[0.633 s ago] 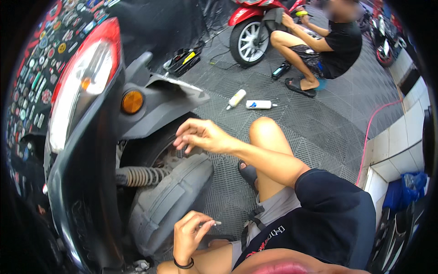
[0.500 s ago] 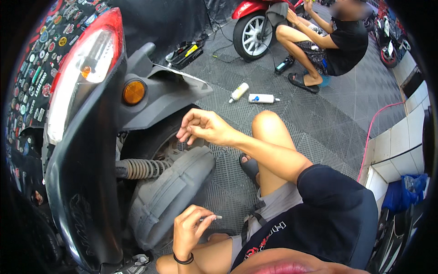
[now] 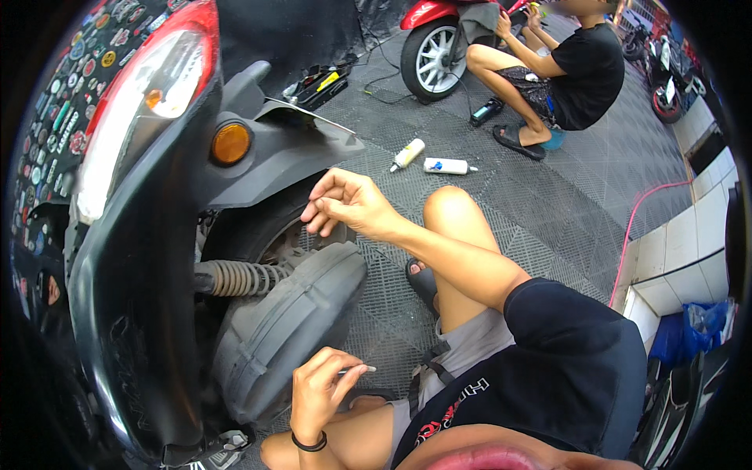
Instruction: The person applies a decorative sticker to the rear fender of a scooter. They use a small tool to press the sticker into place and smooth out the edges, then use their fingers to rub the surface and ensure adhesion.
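Note:
My left hand (image 3: pixel 317 389), with a dark band at the wrist, is low in the view beside the scooter's grey, dusty engine-side cover (image 3: pixel 294 321). Its thumb and fingers pinch a small thin stick (image 3: pixel 371 368) with a pale tip. My right hand (image 3: pixel 348 205) is raised above that cover, near the rear tyre (image 3: pixel 254 231). Its fingers are curled and close to the thumb; whatever lies between them, if anything, is hidden. Left of both hands stand the coil-spring shock (image 3: pixel 243 278), the dark body panel (image 3: pixel 137 313) and the tail light (image 3: pixel 157 110).
Two white bottles, one with a yellow mark (image 3: pixel 408 155) and one with a blue mark (image 3: pixel 446 166), lie on the grey mat floor (image 3: pixel 548 219). Behind, a person (image 3: pixel 587 78) squats by a red scooter's wheel (image 3: pixel 435 59). A pink hose (image 3: pixel 638 211) runs along the tiled ledge (image 3: pixel 681 258).
The view has shifted slightly. My hands keep nearly the same pose, the left still pinching the stick. The squatting person's arms and head have moved a little.

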A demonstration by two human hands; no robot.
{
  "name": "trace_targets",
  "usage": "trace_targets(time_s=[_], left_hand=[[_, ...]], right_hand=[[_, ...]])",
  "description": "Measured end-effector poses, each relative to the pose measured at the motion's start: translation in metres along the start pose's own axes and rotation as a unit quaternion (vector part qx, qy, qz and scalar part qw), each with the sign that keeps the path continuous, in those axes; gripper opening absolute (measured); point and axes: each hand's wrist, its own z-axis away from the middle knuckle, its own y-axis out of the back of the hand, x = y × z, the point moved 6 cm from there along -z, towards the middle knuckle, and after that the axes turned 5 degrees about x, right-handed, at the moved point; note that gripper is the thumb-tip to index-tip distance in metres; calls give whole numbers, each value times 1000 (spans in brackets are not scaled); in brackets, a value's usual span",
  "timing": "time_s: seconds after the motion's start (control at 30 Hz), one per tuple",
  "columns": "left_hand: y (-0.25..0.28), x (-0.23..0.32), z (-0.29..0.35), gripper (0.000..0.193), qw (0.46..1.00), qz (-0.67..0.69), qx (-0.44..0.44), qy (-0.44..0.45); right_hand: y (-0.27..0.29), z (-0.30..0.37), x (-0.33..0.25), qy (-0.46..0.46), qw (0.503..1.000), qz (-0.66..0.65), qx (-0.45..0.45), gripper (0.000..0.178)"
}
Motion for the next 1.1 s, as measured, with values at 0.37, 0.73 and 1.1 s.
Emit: trace_targets(time_s=[0.37,0.73,1.1], left_hand=[[-3,0,6,11,1000,13,2,20],[-6,9,3,9,999,1,-2,34],[-12,-7,-6,10,998,23,-52,-37]], right_hand=[[-10,5,-19,68,992,103,14,18],[-3,10,-34,119,987,102,30,9],[-23,77,-170,508,748,413,108,17]])
